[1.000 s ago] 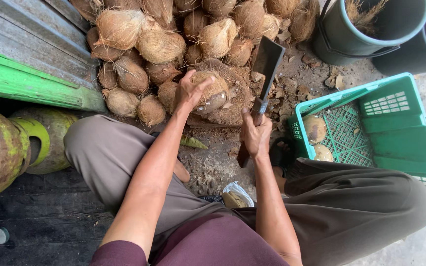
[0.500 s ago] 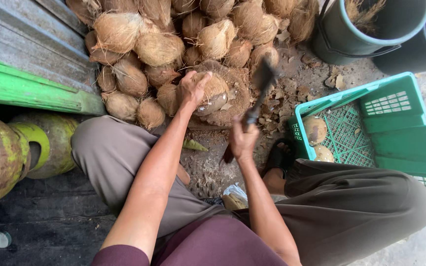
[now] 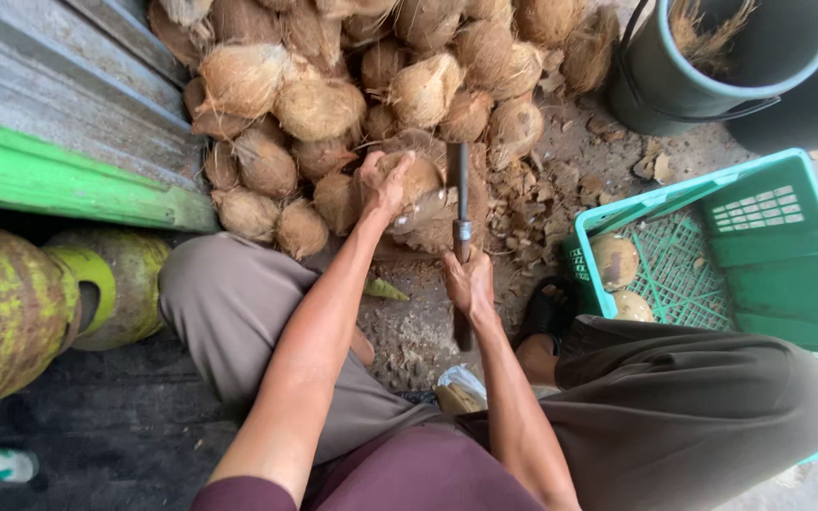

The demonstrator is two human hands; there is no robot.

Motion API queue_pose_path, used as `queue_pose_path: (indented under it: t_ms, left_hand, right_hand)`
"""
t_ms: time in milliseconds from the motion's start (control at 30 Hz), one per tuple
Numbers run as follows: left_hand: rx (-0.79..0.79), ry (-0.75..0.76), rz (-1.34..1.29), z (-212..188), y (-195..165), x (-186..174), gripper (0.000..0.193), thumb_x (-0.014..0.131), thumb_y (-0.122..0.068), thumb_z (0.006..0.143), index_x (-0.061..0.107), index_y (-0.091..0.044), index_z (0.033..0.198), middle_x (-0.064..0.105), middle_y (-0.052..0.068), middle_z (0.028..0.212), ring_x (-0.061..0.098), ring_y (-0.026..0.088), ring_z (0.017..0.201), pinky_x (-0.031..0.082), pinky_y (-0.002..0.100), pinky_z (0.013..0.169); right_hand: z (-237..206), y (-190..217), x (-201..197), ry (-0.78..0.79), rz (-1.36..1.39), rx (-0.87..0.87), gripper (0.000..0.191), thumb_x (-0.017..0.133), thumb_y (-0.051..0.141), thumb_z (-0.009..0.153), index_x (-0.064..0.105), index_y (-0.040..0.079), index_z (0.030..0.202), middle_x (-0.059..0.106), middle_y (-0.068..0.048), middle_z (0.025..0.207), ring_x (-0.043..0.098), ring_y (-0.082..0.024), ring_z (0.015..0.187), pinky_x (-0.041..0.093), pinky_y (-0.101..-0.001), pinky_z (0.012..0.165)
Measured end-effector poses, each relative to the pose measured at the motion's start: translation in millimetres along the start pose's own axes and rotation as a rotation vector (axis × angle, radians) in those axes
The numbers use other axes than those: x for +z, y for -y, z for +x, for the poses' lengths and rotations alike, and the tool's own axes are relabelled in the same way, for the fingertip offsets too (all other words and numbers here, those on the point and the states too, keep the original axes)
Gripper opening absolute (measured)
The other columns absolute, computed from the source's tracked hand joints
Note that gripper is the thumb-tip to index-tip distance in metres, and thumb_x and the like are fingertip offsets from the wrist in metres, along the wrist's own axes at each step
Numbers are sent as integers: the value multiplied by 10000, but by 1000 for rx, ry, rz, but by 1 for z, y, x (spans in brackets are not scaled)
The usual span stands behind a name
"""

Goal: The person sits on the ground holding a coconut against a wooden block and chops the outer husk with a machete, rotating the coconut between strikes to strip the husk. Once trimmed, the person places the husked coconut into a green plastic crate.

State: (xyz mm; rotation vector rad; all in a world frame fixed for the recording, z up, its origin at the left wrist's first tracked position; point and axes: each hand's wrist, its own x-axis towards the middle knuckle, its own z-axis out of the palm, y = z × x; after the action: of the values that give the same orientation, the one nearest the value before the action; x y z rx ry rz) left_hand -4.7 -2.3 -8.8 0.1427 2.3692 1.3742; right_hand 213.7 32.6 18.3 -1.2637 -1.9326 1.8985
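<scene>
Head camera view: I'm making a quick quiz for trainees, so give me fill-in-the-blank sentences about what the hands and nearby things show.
1. The left hand steadies a ____ on the chopping block.
2. The right hand grips a cleaver by its ____.
3. Two husked coconuts lie in the ____ crate.

Missing words: coconut; handle; green
</scene>
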Motion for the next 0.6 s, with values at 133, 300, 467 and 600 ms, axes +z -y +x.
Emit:
queue_pose_path:
  t_ms: [133, 300, 467, 600]
  left_hand:
    - [-187, 70, -32, -7, -9, -1, 689, 706, -560, 806, 608, -65, 1275, 692, 205, 1165, 664, 315, 1027, 549, 469, 844]
    - [-101, -20, -35, -8, -7, -3, 730, 754, -499, 813, 531, -41, 1335, 593, 179, 1220, 622, 289, 1079, 535, 465, 870]
    - [107, -114, -110, 6, 3, 4, 725, 825, -523, 759, 620, -8, 1227, 665, 166, 1191, 637, 306, 1104, 531, 497, 942]
    - [56, -21, -70, 3, 9, 1, 713, 795, -567, 782, 648, -9, 1201, 715, 174, 1167, 668, 293, 1061, 546, 493, 954]
  right_hand:
    - [9, -14, -2, -150, 194, -270, 286, 640, 211, 980, 483, 123, 758, 511, 24, 571, 460, -91, 430, 404, -295, 351]
    - [16, -35, 6, -13, -305, 25, 161, 591, 154, 932, 555, 115, 779, 525, 59, 588, 471, -109, 471, 470, -328, 407]
    - [19, -30, 0, -89, 139, -139, 247, 630, 220, 929, 524, 73, 761, 500, 9, 578, 488, -105, 480, 430, -329, 438]
    - [12, -21, -4, -143, 162, -196, 370, 680, 295, 981, 515, 72, 737, 502, 13, 607, 458, -89, 532, 381, -301, 474]
